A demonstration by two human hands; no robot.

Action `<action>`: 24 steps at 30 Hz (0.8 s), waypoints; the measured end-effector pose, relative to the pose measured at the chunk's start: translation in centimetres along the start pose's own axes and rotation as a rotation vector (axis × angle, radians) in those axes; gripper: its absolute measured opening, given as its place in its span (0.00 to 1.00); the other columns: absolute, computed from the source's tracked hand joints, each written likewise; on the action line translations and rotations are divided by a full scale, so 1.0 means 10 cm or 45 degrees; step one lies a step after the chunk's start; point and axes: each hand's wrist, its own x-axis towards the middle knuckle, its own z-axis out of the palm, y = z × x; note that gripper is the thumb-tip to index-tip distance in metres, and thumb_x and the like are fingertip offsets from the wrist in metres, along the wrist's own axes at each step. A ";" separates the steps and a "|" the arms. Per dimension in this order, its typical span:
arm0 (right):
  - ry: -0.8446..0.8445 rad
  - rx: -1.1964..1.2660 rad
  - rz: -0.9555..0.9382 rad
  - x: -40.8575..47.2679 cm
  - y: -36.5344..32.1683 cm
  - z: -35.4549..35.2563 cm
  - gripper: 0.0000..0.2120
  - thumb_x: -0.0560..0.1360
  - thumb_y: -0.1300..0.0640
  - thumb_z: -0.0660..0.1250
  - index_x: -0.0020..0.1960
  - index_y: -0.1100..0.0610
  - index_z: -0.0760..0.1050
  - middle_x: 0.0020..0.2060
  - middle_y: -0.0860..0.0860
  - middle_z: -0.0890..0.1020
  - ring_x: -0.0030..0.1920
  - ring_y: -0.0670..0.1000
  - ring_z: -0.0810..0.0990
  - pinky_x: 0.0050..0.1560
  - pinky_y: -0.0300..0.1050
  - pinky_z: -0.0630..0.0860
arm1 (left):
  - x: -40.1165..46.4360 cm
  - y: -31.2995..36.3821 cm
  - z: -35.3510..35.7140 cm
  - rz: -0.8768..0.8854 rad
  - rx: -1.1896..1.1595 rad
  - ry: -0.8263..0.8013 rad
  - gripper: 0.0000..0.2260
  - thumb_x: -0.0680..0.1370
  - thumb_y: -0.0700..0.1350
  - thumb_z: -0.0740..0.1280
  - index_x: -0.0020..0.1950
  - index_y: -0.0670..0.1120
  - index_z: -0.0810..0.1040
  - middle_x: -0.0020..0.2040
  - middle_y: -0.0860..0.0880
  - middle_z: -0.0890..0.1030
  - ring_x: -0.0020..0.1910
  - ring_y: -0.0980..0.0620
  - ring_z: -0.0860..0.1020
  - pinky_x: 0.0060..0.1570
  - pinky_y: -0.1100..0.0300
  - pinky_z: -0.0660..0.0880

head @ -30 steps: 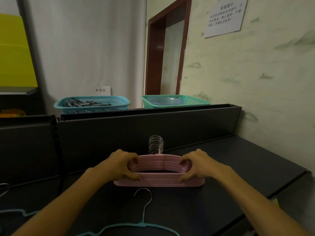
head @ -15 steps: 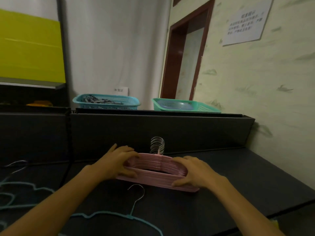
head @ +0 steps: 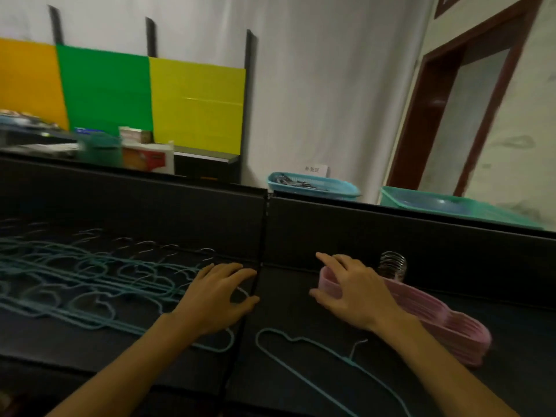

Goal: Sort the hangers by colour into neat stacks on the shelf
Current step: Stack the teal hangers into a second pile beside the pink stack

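Head view: pink hanger stack [head: 427, 314] sits on the dark shelf [head: 301, 320] under the relaxed, spread right hand [head: 352, 293], while the left hand [head: 216, 293] hovers loose, gripping nothing, over scattered teal hangers [head: 84, 281]. Those thin wire ones look light, springy and tangle-prone, so I'd pinch 1 at its hook neck.

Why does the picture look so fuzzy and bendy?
Head view: the camera seems to be swinging, so the blue hangers and baskets smear; the wide lens tilts the doorframe; dim light leaves the shelf nearly black.
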 end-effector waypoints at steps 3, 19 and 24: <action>-0.019 0.005 -0.082 0.20 -0.55 0.16 0.36 0.75 0.34 0.59 0.77 0.43 0.51 0.73 0.51 0.64 0.70 0.53 0.65 0.68 0.50 0.65 | -0.38 -0.55 -0.24 -0.097 0.018 0.022 0.35 0.70 0.75 0.46 0.71 0.59 0.65 0.70 0.54 0.70 0.69 0.52 0.68 0.69 0.50 0.62; -0.160 0.120 -0.292 1.02 -3.47 0.89 0.34 0.75 0.34 0.59 0.77 0.44 0.51 0.72 0.48 0.64 0.69 0.51 0.66 0.65 0.46 0.67 | -2.28 -3.19 -1.35 -0.380 0.163 -0.083 0.34 0.68 0.72 0.43 0.71 0.62 0.63 0.70 0.60 0.68 0.68 0.56 0.67 0.67 0.55 0.63; -0.297 0.112 -0.159 1.09 -3.60 1.10 0.36 0.73 0.30 0.58 0.76 0.39 0.51 0.73 0.45 0.64 0.70 0.49 0.66 0.66 0.47 0.68 | -2.52 -3.70 -1.43 -0.392 0.108 -0.103 0.33 0.69 0.71 0.43 0.72 0.62 0.62 0.68 0.61 0.68 0.68 0.57 0.66 0.66 0.56 0.65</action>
